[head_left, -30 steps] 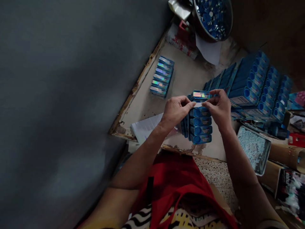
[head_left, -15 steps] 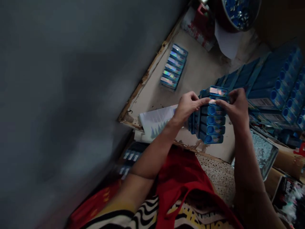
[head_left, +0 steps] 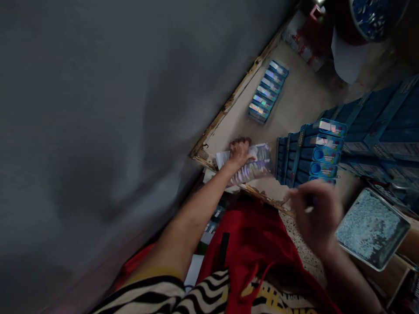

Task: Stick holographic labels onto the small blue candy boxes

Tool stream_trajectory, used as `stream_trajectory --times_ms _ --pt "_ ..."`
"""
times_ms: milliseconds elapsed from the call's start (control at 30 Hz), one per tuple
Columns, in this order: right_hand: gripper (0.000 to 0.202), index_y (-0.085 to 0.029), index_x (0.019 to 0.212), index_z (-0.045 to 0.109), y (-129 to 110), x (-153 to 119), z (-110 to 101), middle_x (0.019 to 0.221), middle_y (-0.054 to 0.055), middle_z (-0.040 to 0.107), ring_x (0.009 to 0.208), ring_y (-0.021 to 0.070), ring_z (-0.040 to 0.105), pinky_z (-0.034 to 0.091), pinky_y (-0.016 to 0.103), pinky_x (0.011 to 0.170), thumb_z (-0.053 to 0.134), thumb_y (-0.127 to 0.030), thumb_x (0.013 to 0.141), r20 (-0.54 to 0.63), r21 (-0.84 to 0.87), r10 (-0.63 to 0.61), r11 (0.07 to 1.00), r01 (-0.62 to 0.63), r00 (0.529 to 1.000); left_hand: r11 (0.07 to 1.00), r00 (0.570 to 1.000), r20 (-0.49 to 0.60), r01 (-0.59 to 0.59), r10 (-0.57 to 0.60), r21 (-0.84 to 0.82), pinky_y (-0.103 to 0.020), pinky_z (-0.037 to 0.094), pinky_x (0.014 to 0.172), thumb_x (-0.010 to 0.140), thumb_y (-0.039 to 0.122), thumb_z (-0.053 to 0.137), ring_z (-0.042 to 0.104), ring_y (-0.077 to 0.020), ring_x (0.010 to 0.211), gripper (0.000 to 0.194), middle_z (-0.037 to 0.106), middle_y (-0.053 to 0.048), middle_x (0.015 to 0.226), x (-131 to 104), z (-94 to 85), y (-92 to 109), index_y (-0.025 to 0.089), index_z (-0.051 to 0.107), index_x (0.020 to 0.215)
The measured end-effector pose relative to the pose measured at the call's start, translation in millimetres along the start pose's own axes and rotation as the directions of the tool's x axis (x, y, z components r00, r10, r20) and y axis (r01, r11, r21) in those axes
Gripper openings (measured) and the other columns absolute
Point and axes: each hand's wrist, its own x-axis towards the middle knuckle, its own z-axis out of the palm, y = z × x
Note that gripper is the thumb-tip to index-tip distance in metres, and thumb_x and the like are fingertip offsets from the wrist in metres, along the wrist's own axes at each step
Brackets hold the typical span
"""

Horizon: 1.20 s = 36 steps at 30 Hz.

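Observation:
My left hand (head_left: 240,151) lies on shiny clear plastic sleeves (head_left: 258,165), its thumb apart from its fingers. They rest on the table's near left corner over a pale printed sheet. My right hand (head_left: 316,213) is raised in front of the table edge, its fingers curled and smeared by motion. Whether it holds anything is unclear. Just beyond it stands a banded block of slim blue boxes (head_left: 296,152), with shiny stickers on its upper two end faces. The right hand hides the block's lower end.
Another row of blue boxes (head_left: 268,92) with shiny stickers lies further back. Large stacks of blue boxes (head_left: 389,126) line the right. A tray of pale blue pellets (head_left: 373,229) is at lower right. A bucket (head_left: 355,26) stands at the back, and a wall (head_left: 114,109) fills the left.
Both hands have left the box block. My left hand moved to the plastic sleeves; my right hand drew back toward me. The block's second box now bears a shiny sticker. The view shifted left.

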Motion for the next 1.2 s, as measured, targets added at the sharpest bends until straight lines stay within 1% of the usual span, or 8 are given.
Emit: stream_trajectory --times_ms 100,233,467,700,867,1033,1133,1200 --pt "0.011 -0.028 0.106 0.072 16.7 -27.3 69.0 0.097 0.007 0.074 0.091 0.0233 0.069 0.058 0.036 0.081 0.062 -0.028 0.104 0.352 -0.018 0.025 1.0 -0.02 0.936 0.993 0.984 0.133 -0.114 0.116 -0.025 -0.037 0.044 0.095 0.087 0.042 0.081 0.063 -0.033 0.113 0.04 0.074 -0.018 0.114 5.9 7.8 -12.1 0.015 0.075 0.116" --pt "0.041 -0.017 0.14 0.069 72.3 -14.9 144.1 0.144 0.018 0.067 0.127 0.031 0.061 0.05 0.046 0.111 0.047 -0.017 0.105 0.282 -0.223 0.143 0.972 -0.08 0.949 0.965 0.957 0.157 -0.224 0.244 -0.134 -0.034 0.046 0.092 0.099 0.035 0.06 0.065 -0.0257 0.103 0.026 0.074 -0.014 0.108 4.1 -5.6 -15.8 0.017 0.078 0.102" --pt "0.049 -0.02 0.154 0.061 102.5 24.6 187.9 0.158 0.016 0.061 0.139 0.0367 0.053 0.041 0.051 0.112 0.043 -0.02 0.108 0.373 -0.37 0.098 0.928 0.051 0.922 0.854 0.875 0.28 -0.238 0.395 -0.462 -0.027 0.044 0.072 0.088 0.037 0.064 0.06 -0.0178 0.075 0.025 0.069 -0.002 0.075 -10.8 -45.1 -13.0 0.018 0.072 0.073" --pt "0.05 -0.021 0.156 0.06 103.3 -11.6 181.6 0.161 0.015 0.059 0.151 0.0352 0.047 0.033 0.05 0.117 0.046 -0.018 0.108 0.426 -0.341 0.023 0.93 0.137 0.904 0.813 0.869 0.369 -0.063 0.329 -0.578 -0.026 0.036 0.059 0.079 0.047 0.065 0.05 -0.0153 0.061 0.031 0.063 -0.001 0.065 -21.9 -66.9 -18.3 0.019 0.071 0.068" --pt "0.033 -0.022 0.129 0.077 84.0 -29.8 157.4 0.113 0.013 0.08 0.118 0.0312 0.064 0.039 0.045 0.105 0.054 -0.023 0.106 0.381 -0.327 0.01 0.937 0.124 0.924 0.905 0.897 0.334 -0.143 0.29 -0.401 -0.029 0.041 0.068 0.085 0.043 0.062 0.061 -0.0202 0.074 0.029 0.073 -0.005 0.079 -24.3 -70.4 -30.3 0.019 0.078 0.079" --pt "0.018 -0.022 0.106 0.078 44.1 -35.7 120.0 0.079 0.005 0.071 0.08 0.0227 0.062 0.044 0.036 0.08 0.064 -0.028 0.098 0.303 -0.174 0.256 0.962 -0.21 0.918 0.973 0.974 0.132 -0.165 0.186 -0.16 -0.037 0.048 0.092 0.09 0.034 0.065 0.065 -0.029 0.106 0.023 0.076 -0.014 0.109 -20.1 -61.0 -24.0 0.018 0.081 0.097" --pt "0.025 -0.021 0.112 0.075 21.7 -33.9 92.3 0.063 -0.005 0.056 0.061 0.0165 0.052 0.039 0.029 0.063 0.069 -0.038 0.094 0.337 0.067 0.452 0.864 -0.5 0.826 0.905 0.99 -0.072 -0.137 0.118 -0.403 -0.04 0.05 0.103 0.093 0.048 0.066 0.062 -0.0302 0.124 0.041 0.071 -0.017 0.133 -39.7 -60.8 -11.9 0.018 0.078 0.118" --pt "0.029 -0.021 0.107 0.074 9.2 -30.4 74.0 0.059 -0.007 0.049 0.055 0.0141 0.046 0.034 0.026 0.056 0.07 -0.046 0.092 0.382 0.197 0.515 0.766 -0.612 0.767 0.716 0.994 -0.006 -0.082 0.108 -0.693 -0.038 0.056 0.095 0.095 0.069 0.057 0.069 -0.0279 0.114 0.062 0.074 -0.018 0.126 -67.4 -66.2 -2.1 0.017 0.076 0.122"
